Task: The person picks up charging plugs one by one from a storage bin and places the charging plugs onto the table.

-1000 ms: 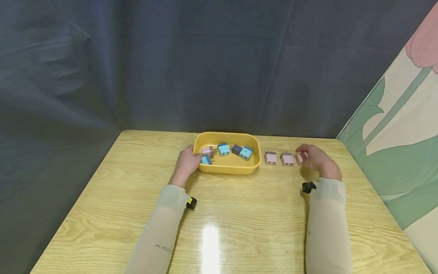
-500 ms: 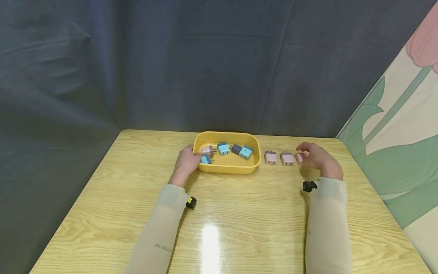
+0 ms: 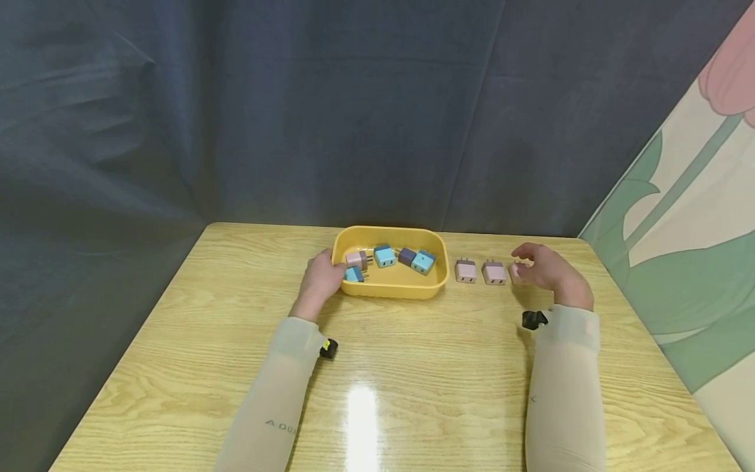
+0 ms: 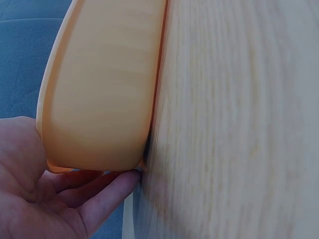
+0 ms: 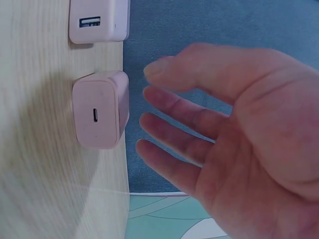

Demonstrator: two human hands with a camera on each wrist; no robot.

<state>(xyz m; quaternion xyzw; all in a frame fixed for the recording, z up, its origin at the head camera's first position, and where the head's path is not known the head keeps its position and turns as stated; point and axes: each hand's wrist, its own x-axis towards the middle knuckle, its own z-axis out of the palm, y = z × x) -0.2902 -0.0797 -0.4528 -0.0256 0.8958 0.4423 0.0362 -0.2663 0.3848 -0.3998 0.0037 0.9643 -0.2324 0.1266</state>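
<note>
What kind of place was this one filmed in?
Probably a makeshift indoor recording corner rather than an ordinary room: dark fabric hangs just behind the wood-grain table, and a flower-patterned backdrop closes off the right side.

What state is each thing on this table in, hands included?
Yellow tray: upright, uncovered, partly filled.
Three blue plugs: loose inside.
Pink plug inside: loose, prongs rightward.
Dark purple plug: loose inside.
Three pink plugs outside: in a row, apart.
Left hand: gripping the tray.
Right hand: relaxed, apparently empty.
</note>
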